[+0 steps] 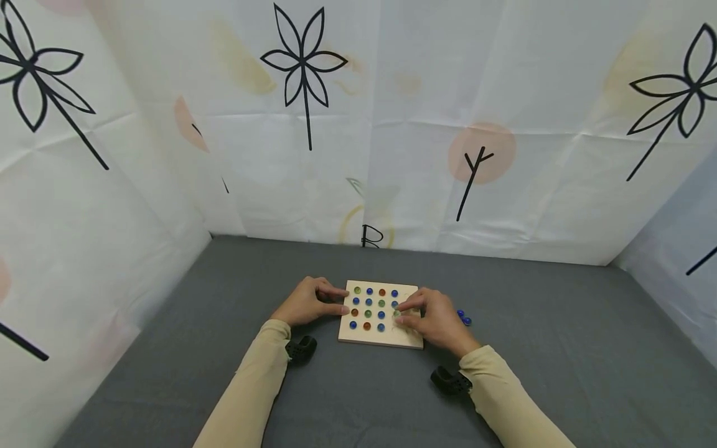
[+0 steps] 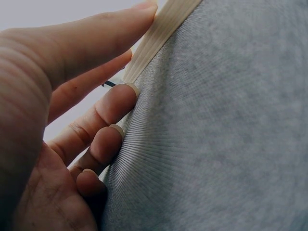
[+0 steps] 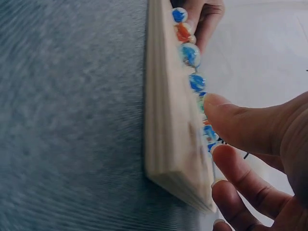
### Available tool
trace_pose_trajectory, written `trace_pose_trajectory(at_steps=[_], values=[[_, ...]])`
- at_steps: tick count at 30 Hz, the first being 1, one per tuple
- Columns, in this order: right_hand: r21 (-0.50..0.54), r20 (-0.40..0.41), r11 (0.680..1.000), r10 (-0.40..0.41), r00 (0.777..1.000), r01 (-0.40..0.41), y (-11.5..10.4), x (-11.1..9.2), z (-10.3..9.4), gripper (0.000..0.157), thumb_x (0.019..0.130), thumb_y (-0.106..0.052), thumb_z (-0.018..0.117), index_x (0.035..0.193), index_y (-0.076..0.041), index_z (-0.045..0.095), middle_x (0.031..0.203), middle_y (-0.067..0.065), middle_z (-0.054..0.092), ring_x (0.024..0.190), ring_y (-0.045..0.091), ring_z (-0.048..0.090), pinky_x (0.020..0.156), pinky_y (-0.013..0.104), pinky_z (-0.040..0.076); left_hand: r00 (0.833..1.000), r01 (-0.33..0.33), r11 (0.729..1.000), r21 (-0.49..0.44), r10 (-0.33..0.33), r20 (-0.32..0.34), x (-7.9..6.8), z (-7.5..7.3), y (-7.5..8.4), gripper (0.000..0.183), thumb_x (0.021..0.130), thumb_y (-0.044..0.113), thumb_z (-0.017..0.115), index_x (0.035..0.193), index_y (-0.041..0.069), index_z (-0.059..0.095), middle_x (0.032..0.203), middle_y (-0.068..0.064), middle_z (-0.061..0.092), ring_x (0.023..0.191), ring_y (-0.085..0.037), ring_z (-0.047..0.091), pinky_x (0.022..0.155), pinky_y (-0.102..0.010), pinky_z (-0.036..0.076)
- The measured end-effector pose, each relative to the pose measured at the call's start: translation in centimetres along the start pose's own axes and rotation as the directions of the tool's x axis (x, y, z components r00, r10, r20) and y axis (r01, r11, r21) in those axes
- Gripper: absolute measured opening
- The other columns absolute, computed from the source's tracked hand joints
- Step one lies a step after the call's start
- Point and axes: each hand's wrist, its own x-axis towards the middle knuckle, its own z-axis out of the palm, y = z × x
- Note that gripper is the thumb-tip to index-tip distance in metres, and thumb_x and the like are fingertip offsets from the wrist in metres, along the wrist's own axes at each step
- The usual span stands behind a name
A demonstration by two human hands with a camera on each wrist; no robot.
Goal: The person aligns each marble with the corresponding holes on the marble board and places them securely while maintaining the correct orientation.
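Note:
A pale wooden board (image 1: pixel 386 336) lies flat on the grey cloth, with rows of blue, green and orange-red glass marbles on top. At its left edge, my left hand (image 1: pixel 307 302) rests its straight thumb and index fingertips against the wood; the other fingers bend low beside the cloth in the left wrist view. Over the right part of the board, my right hand (image 1: pixel 435 318) pinches a green marble (image 1: pixel 396 313) between thumb and index finger, right at the board's surface. Its palm and fingers cover some of the board's right side.
Loose blue marbles (image 1: pixel 467 321) lie on the grey cloth (image 1: pixel 358 398) just right of the right hand. White fabric walls (image 1: pixel 392 186) with printed flowers stand behind and at both sides. Black wrist cameras (image 1: pixel 302 350) hang under both sleeves.

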Motion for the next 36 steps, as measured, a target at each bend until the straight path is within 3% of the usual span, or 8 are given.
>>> trace_pose_trajectory(at_steps=[9,24,36], values=[[0.016,0.007,1.0,0.02,1.0,-0.021,0.1,-0.1,0.38,0.013,0.086,-0.009,0.082,0.098,-0.007,0.082,0.097,0.005,0.065,0.085,0.023,0.056,0.072,0.037,0.043,1.0,0.027,1.0,0.01,-0.027,-0.012,0.03,0.1,0.28,0.037,0.081,0.027,0.088,0.115,0.016,0.08,0.091,-0.001,0.063,0.075,-0.019,0.045,0.067,-0.034,0.039],[0.002,-0.021,0.999,0.043,0.999,-0.043,-0.16,-0.11,0.75,0.013,0.086,-0.011,0.083,0.099,-0.009,0.083,0.093,0.003,0.062,0.092,0.026,0.056,0.081,0.044,0.045,0.999,0.051,0.999,-0.016,-0.051,-0.008,0.11,0.02,0.44,0.037,0.08,0.027,0.09,0.114,0.015,0.081,0.094,-0.001,0.064,0.078,-0.019,0.047,0.069,-0.034,0.04],[0.019,-0.009,0.999,0.035,0.999,-0.035,-0.15,-0.1,0.59,0.014,0.086,-0.011,0.082,0.1,-0.007,0.082,0.093,0.004,0.062,0.089,0.026,0.057,0.078,0.043,0.045,0.999,0.036,0.999,-0.022,-0.036,-0.006,0.16,0.02,0.13,0.037,0.081,0.027,0.089,0.115,0.015,0.08,0.093,-0.001,0.063,0.076,-0.02,0.047,0.068,-0.035,0.041]])
